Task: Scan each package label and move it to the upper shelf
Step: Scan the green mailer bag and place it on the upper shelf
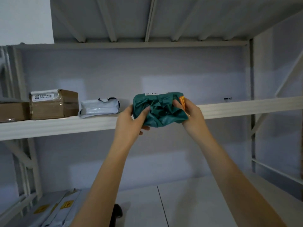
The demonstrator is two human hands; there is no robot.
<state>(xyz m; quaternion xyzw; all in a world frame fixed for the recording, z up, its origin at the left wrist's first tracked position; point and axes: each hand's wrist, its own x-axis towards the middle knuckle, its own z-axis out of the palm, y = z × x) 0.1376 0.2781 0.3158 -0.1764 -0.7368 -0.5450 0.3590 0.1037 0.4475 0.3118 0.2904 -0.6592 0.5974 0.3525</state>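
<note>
Hands point(131, 120) point(191, 112) gripping green package point(159, 110), shelf point(229, 108) edge

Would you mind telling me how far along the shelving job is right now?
Done: two cardboard boxes and a white mailer already sit on the upper shelf. In hand: the left hand and right hand hold a green package at the shelf's edge. Left: grey mailers below.

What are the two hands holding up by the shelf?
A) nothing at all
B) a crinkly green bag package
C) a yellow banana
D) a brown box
B: the left hand and right hand grip the crinkly green bag package between them at the upper shelf; the brown boxes sit untouched farther left.
</note>
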